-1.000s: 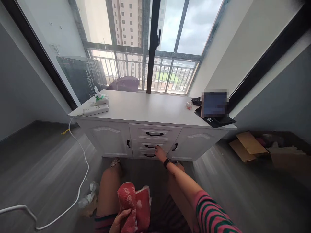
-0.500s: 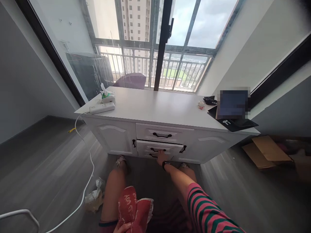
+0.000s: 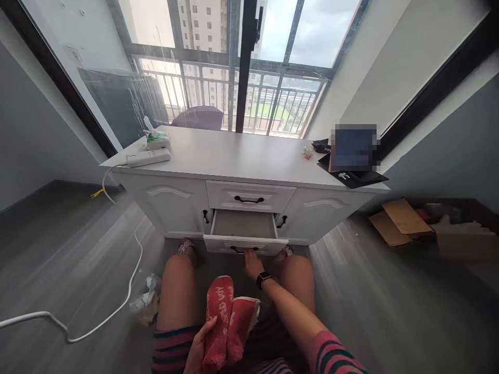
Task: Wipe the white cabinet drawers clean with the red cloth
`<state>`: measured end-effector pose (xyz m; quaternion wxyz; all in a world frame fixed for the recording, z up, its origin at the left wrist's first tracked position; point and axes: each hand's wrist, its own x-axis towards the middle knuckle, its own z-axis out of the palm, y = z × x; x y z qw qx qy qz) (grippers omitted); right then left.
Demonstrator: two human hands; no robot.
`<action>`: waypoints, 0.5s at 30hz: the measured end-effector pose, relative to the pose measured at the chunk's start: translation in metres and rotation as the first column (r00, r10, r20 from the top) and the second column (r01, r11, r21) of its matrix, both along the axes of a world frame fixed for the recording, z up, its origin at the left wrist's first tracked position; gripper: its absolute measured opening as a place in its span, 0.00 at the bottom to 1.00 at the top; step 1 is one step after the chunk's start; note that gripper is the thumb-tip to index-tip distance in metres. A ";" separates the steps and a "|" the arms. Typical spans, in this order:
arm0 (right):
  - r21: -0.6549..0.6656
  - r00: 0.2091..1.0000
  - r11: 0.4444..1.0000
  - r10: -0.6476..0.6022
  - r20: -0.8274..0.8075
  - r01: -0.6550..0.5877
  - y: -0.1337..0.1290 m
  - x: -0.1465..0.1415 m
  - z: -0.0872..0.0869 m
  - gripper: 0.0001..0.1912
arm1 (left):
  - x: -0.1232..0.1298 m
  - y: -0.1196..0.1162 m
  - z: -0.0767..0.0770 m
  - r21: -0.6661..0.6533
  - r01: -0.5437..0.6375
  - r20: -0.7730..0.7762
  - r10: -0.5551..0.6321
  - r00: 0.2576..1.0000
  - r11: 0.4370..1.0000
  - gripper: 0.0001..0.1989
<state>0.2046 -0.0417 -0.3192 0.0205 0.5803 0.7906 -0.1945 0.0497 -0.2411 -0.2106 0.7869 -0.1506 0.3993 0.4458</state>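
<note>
My left hand (image 3: 200, 345) is closed around a pair of red socks (image 3: 220, 317) with white lettering, held above my lap. Fingers of my right hand (image 3: 253, 264), which wears a dark watch (image 3: 263, 279) at the wrist, are hooked on the black handle (image 3: 237, 250) of the middle drawer. That white drawer (image 3: 218, 243) is pulled out toward me, and its pale bottom shows. Over it, the upper drawer (image 3: 222, 195) is closed. Both drawers belong to a white cabinet (image 3: 230, 158) between my feet and the window.
On the cabinet top stand a tissue pack (image 3: 158, 139) and a white power strip (image 3: 148, 157) at the left, and a blurred-out screen (image 3: 354, 149) at the right. A white cable (image 3: 134, 278) crosses the floor. Crumpled plastic (image 3: 146, 298) lies left of my leg. An open cardboard box (image 3: 463, 241) sits at the right.
The middle drawer has come out toward me with my right hand at its handle. My left hand and the socks have risen slightly and moved right in view.
</note>
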 end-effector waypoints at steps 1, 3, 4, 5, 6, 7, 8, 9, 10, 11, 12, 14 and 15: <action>0.001 1.000 1.000 0.002 0.000 -0.002 -0.007 0.001 -0.002 0.33 | 0.000 0.000 -0.002 0.004 -0.048 0.030 0.048 0.998 0.999 0.10; -0.001 1.000 1.000 0.011 -0.001 -0.011 -0.019 0.003 -0.006 0.34 | -0.001 0.002 -0.004 0.050 -0.121 0.065 0.117 0.991 0.991 0.14; -0.002 1.000 1.000 0.018 -0.002 -0.018 -0.026 0.005 -0.008 0.33 | -0.002 0.004 -0.003 0.089 -0.140 0.073 0.133 0.988 0.986 0.16; -0.003 1.000 1.000 0.025 -0.004 -0.025 -0.031 0.007 -0.009 0.33 | -0.003 0.007 0.000 0.131 -0.150 0.075 0.141 0.987 0.980 0.18; -0.002 0.999 0.999 0.034 -0.008 -0.034 -0.037 0.008 -0.009 0.33 | -0.003 0.009 0.003 0.169 -0.160 0.072 0.150 0.986 0.973 0.20; 0.000 0.999 0.999 0.041 -0.013 -0.041 -0.042 0.010 -0.009 0.32 | -0.004 0.011 0.007 0.190 -0.176 0.064 0.167 0.984 0.966 0.20; 0.004 0.999 0.999 0.047 -0.021 -0.046 -0.046 0.011 -0.009 0.32 | -0.004 0.012 0.011 0.197 -0.199 0.058 0.191 0.980 0.960 0.20; 0.008 0.998 0.999 0.049 -0.030 -0.049 -0.049 0.012 -0.009 0.31 | -0.005 0.013 0.014 0.194 -0.226 0.058 0.218 0.974 0.955 0.20; 0.010 0.998 0.999 0.051 -0.038 -0.051 -0.052 0.013 -0.009 0.29 | -0.004 0.013 0.017 0.185 -0.251 0.062 0.244 0.968 0.950 0.19; 0.012 0.998 0.998 0.054 -0.044 -0.054 -0.054 0.013 -0.009 0.28 | -0.004 0.012 0.019 0.172 -0.269 0.067 0.262 0.963 0.948 0.18; 0.011 0.997 0.998 0.057 -0.048 -0.056 -0.055 0.014 -0.009 0.27 | -0.003 0.011 0.019 0.155 -0.279 0.067 0.272 0.960 0.948 0.17; 0.005 0.997 0.998 0.060 -0.049 -0.060 -0.056 0.014 -0.009 0.26 | 0.000 0.007 0.017 0.122 -0.270 0.053 0.265 0.963 0.955 0.14; 0.001 0.997 0.998 0.060 -0.049 -0.060 -0.055 0.014 -0.009 0.26 | 0.002 0.005 0.014 0.111 -0.251 0.041 0.248 0.968 0.962 0.14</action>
